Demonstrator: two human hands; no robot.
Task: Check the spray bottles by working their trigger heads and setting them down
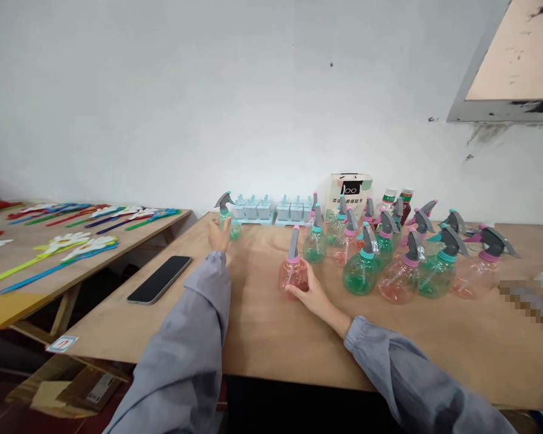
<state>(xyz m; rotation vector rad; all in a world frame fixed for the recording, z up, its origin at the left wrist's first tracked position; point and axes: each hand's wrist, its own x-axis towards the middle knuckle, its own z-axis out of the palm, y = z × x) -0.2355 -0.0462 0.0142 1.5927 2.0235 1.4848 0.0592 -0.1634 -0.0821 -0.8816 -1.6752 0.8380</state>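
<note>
My left hand (219, 235) reaches to the far left of the table and is closed around a green spray bottle (234, 228) with a grey trigger head. Nearer the middle, my right hand (311, 290) grips a pink spray bottle (290, 276) from its right side; it stands upright on the table, its pink collar and grey trigger pointing up. To the right stands a group of several more spray bottles, among them a green one (360, 276) and a pink one (397, 283).
Pale blue ice-pop molds (257, 211) line the back edge, beside a printed paper bag (347, 196). A phone (160, 279) lies at the left of the wooden table (271, 349). Another table (40, 277) holds several flower-shaped crafts (70, 242). A cardboard box (88, 386) sits below.
</note>
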